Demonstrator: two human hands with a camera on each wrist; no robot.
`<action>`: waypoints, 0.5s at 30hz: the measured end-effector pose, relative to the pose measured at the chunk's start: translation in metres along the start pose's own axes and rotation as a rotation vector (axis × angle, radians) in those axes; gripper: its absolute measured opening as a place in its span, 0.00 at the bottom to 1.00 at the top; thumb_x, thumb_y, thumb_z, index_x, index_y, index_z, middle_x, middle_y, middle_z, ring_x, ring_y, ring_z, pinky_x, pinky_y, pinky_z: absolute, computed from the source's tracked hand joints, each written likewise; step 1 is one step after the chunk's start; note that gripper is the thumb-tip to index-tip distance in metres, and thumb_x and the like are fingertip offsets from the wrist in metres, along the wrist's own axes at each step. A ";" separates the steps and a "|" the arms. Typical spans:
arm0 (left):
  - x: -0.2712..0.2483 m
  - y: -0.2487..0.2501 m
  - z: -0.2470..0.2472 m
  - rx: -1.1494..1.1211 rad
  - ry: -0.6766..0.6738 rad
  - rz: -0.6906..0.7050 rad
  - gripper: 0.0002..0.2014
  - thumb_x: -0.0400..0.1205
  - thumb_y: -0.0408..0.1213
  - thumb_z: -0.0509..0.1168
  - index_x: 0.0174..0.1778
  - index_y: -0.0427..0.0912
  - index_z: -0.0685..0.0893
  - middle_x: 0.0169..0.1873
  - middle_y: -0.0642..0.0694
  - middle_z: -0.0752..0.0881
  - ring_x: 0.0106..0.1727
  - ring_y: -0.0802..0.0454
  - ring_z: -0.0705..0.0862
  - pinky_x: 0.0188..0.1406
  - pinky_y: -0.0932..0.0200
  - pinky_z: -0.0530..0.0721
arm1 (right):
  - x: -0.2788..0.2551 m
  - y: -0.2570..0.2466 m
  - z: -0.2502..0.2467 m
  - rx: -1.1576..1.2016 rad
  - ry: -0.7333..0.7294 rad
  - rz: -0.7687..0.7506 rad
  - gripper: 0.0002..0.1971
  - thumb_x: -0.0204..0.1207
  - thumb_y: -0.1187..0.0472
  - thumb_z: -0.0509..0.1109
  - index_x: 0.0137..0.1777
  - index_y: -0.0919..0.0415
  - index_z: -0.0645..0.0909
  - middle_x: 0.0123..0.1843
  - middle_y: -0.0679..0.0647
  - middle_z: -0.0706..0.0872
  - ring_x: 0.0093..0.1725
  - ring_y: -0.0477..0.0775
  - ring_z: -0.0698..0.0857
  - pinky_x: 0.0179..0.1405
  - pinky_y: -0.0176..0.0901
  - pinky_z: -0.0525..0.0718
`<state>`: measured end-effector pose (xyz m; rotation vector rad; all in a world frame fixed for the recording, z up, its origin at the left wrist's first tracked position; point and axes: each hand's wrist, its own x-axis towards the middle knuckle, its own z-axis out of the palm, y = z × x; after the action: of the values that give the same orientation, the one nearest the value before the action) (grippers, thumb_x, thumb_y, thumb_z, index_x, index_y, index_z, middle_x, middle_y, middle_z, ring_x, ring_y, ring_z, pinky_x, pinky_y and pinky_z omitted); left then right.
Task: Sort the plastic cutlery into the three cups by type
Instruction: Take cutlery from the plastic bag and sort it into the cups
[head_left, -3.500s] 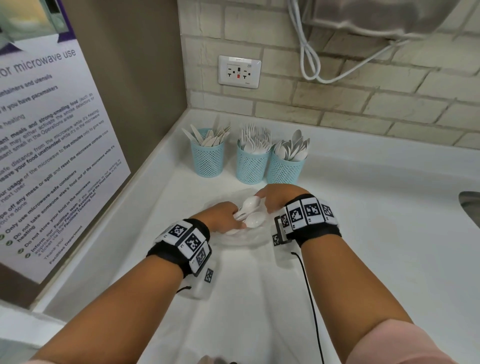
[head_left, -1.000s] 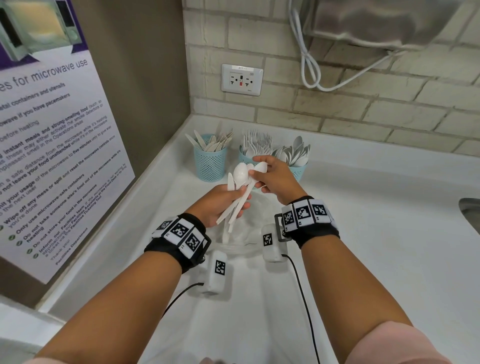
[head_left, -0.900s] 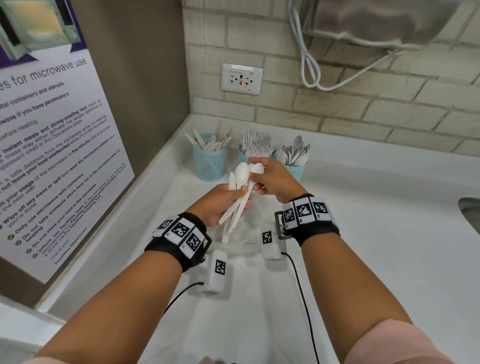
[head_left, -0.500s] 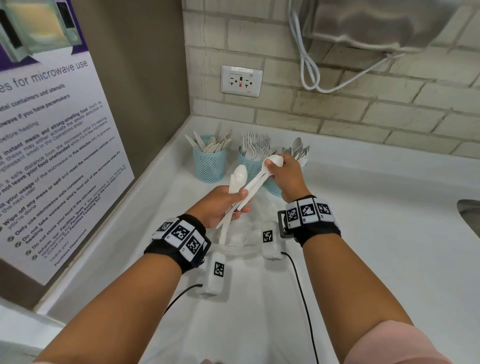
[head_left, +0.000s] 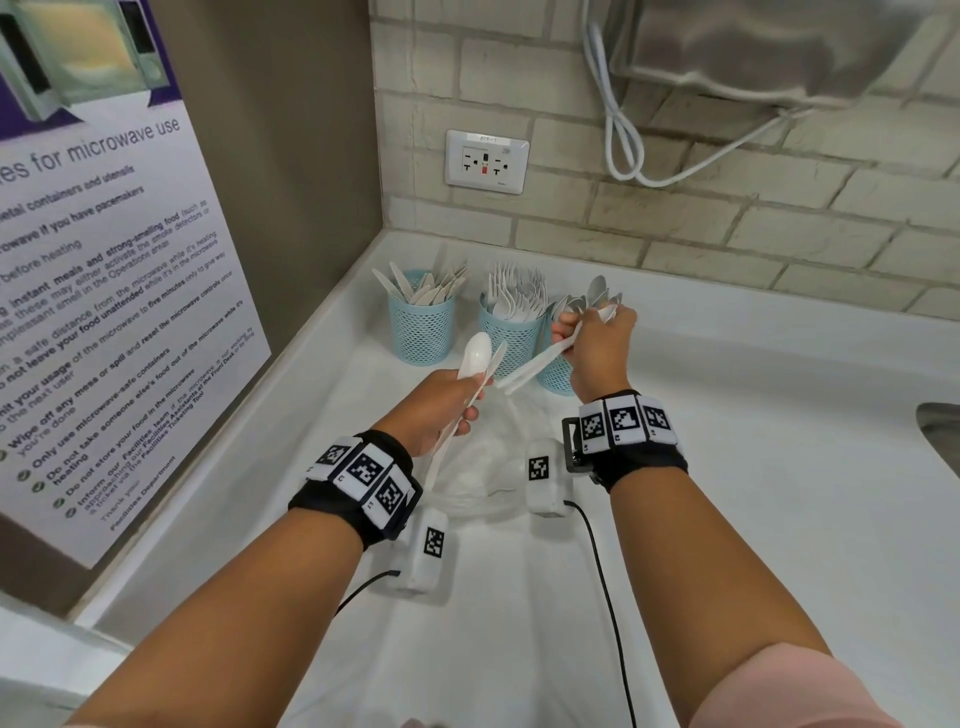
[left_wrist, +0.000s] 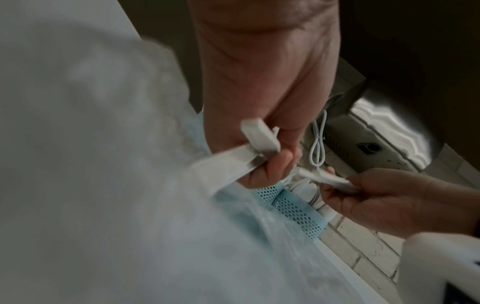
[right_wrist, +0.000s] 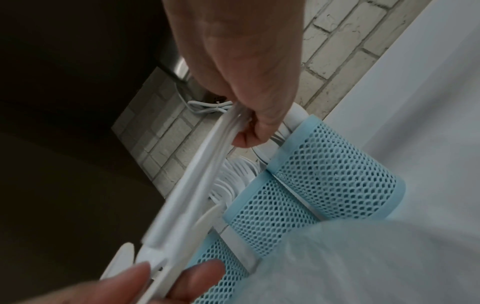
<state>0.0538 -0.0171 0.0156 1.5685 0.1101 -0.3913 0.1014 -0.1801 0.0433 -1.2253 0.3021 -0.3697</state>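
Three blue mesh cups stand at the back of the white counter: a knives cup (head_left: 421, 325), a forks cup (head_left: 511, 332) and a spoons cup (head_left: 556, 374) half hidden by my right hand (head_left: 595, 340). That hand grips a few white spoons (head_left: 530, 370) near their bowls just above the spoons cup (right_wrist: 335, 170), handles (right_wrist: 197, 174) slanting down to the left. My left hand (head_left: 444, 408) holds an upright spoon (head_left: 475, 356) and a slim white piece beside it; their handles (left_wrist: 259, 137) show in the left wrist view.
A crumpled clear plastic bag (head_left: 483, 467) lies on the counter under my hands. A wall socket (head_left: 487, 161), a looped white cable (head_left: 621, 135) and a steel appliance (head_left: 779, 47) are on the brick wall. A poster (head_left: 93, 260) covers the left wall. A sink edge (head_left: 940, 431) is at right.
My right hand drew a few spoons out of the bundle in my left hand and carried them back and right to the spoons cup. The left hand kept the others.
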 end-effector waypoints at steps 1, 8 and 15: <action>0.001 0.001 0.001 -0.001 -0.004 -0.002 0.11 0.87 0.37 0.55 0.58 0.36 0.79 0.37 0.47 0.74 0.30 0.56 0.71 0.27 0.65 0.71 | -0.001 0.000 0.000 -0.008 -0.038 -0.007 0.08 0.84 0.68 0.49 0.50 0.54 0.65 0.32 0.54 0.75 0.26 0.49 0.75 0.26 0.38 0.77; 0.003 0.000 0.007 0.201 -0.009 0.078 0.08 0.87 0.37 0.53 0.57 0.42 0.75 0.35 0.48 0.72 0.36 0.56 0.70 0.34 0.63 0.70 | -0.014 0.015 0.009 -0.363 -0.415 0.107 0.08 0.80 0.55 0.67 0.43 0.57 0.72 0.28 0.50 0.69 0.22 0.45 0.66 0.18 0.36 0.65; 0.004 -0.003 0.008 0.398 -0.009 0.204 0.07 0.86 0.31 0.55 0.44 0.40 0.78 0.34 0.46 0.75 0.34 0.52 0.71 0.33 0.61 0.68 | -0.025 0.026 0.018 -0.562 -0.471 0.047 0.12 0.75 0.54 0.72 0.43 0.59 0.72 0.31 0.51 0.73 0.25 0.46 0.70 0.20 0.36 0.68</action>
<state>0.0552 -0.0250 0.0121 1.9491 -0.1429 -0.2689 0.0897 -0.1464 0.0252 -1.8065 0.0208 0.0639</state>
